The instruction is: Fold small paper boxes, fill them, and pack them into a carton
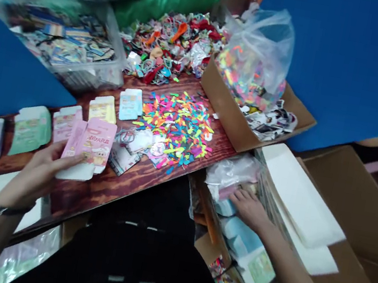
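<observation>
Beside the table (107, 190), the left hand (34, 177) grips a flat pink box (92, 141) in its fingers, while the right hand (248, 209) rests open-fingered on a plastic bag (230, 173).

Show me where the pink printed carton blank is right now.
In the head view, the pink printed carton blank is in the left hand at lower left, beside the row of flat cartons and left of the pile of bright paper pieces.

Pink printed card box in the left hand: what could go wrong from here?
The pink printed card box in the left hand could sweep the loose multicoloured pieces across the wooden table. The right hand, reaching into the carton beside the clear plastic bag, might snag or tear it.
</observation>
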A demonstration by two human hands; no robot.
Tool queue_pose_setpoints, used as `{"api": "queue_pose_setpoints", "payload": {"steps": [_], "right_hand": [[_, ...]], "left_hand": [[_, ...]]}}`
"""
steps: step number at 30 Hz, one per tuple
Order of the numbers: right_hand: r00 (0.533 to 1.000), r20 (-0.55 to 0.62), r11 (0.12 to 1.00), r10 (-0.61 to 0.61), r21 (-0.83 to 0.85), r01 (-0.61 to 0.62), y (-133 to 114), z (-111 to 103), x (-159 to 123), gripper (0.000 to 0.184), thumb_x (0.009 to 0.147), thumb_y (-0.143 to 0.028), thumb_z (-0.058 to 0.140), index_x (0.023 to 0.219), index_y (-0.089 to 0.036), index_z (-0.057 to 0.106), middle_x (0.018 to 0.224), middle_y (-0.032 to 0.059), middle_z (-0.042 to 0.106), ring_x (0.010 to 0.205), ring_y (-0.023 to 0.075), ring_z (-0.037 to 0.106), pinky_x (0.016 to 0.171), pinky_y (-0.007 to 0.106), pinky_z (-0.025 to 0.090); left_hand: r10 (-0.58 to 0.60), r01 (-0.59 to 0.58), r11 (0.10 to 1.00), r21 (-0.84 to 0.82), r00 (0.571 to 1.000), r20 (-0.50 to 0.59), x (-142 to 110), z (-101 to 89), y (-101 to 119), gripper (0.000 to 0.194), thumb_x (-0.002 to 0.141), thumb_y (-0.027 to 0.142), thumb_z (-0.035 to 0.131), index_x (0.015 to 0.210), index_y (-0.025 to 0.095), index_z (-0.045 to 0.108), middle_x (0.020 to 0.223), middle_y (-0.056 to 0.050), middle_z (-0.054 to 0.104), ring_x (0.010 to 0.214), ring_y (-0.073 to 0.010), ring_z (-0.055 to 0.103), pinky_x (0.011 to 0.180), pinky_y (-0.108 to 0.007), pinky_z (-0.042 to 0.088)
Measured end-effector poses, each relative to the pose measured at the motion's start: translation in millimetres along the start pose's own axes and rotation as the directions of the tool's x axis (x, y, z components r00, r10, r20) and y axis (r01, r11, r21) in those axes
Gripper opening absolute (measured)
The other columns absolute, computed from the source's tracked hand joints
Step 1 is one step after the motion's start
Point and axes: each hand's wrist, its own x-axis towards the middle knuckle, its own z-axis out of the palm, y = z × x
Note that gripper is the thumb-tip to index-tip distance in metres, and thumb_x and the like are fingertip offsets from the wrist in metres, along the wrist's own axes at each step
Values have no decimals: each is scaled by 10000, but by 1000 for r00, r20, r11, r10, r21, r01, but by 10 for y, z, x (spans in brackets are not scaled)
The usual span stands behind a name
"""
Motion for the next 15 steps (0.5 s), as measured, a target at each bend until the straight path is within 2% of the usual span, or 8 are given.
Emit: {"api": "queue_pose_setpoints", "payload": {"steps": [2, 5, 7, 9, 11, 14, 15], "right_hand": [[1000, -5, 1000, 17, 12, -16, 54, -199, -134, 416, 718, -149, 624, 1113, -280, 642, 1145, 152, 673, 1088, 321, 615, 891, 465, 488], [998, -38, 990, 52, 134, -47, 47, -663, -257, 572, 654, -349, 737, 1205, -299, 595, 1220, 150, 644, 1052, 340, 636, 772, 438, 525], [993, -87, 956, 85, 288, -57, -120, -991, -197, 617, 678, -489, 742, 1242, -304, 576, 1221, 148, 643, 1019, 326, 657, 766, 431, 535], [978, -157, 883, 136, 467, -48, -463, -1233, 5, 603, 674, -566, 749, 1188, -290, 598, 1133, 145, 673, 986, 325, 668, 793, 442, 540], [967, -177, 738, 184, 674, -17, -936, -1330, 332, 566, 717, -551, 733, 1189, -275, 586, 1080, 121, 693, 924, 300, 681, 769, 431, 552], [987, -119, 405, 109, 912, 65, -1663, -1242, 938, 536, 726, -535, 740, 1144, -245, 569, 1013, 62, 715, 820, 240, 696, 671, 354, 564], [992, -105, 339, 66, 938, 77, -1868, -1189, 1133, 540, 733, -533, 742, 1150, -240, 562, 1016, 50, 716, 835, 227, 696, 686, 339, 564]], "left_hand": [[1, -2, 998, -56, 1000, -20, 11, -37, -61, 647, 589, 330, 885, 1181, 214, 653, 1055, -43, 755, 716, -183, 725, 603, -215, 610], [-6, 3, 994, -113, 1000, -28, -22, -60, -161, 644, 586, 297, 887, 1186, 225, 661, 1104, -86, 742, 722, -201, 729, 595, -236, 618], [-38, 35, 991, -127, 999, -18, -77, -54, -226, 634, 589, 270, 884, 1178, 207, 658, 1089, -90, 743, 703, -192, 724, 581, -231, 613], [-85, 82, 985, -154, 996, -16, -148, -36, -298, 598, 599, 245, 874, 1152, 189, 654, 1033, -73, 751, 661, -170, 712, 569, -224, 607], [-143, 135, 970, -200, 989, -25, -220, -14, -383, 539, 612, 223, 858, 1109, 180, 651, 965, -56, 754, 621, -163, 701, 551, -235, 605], [-213, 194, 945, -263, 976, -48, -296, 1, -519, 468, 625, 209, 827, 1054, 167, 644, 914, -57, 749, 607, -190, 702, 532, -285, 614], [-226, 203, 942, -268, 972, -59, -311, -4, -558, 465, 628, 202, 817, 1056, 169, 639, 913, -57, 748, 616, -200, 705, 536, -304, 618]]}}
